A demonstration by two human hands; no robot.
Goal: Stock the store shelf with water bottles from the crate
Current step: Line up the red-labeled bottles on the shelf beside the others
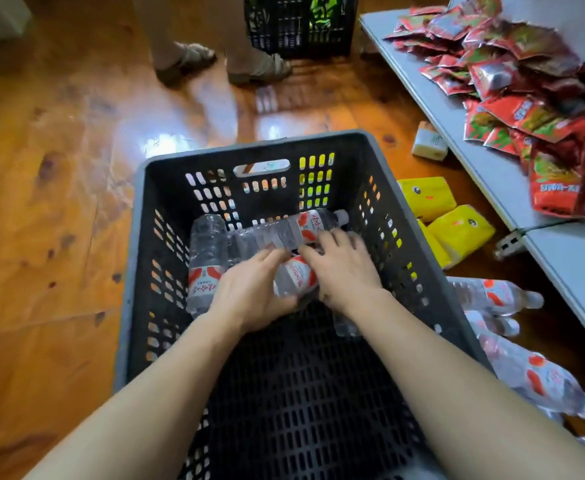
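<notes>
2 hands (249, 289) (344, 268) in crate (138, 237), fingers around bottle (293, 277) lying lengthwise, cap hidden.

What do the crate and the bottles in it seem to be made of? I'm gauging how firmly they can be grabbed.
The crate looks like rigid moulded plastic, matte black with a grey rim, judging by its slotted walls and cut-out handle. The bottles look like thin clear plastic: see-through ribbed bodies, glossy red-and-white labels, so probably squeezable.

The crate (138, 258) sits on the floor (42, 202) with bottles (208, 258) at its far end, the shelf (492, 161) to its right.
</notes>
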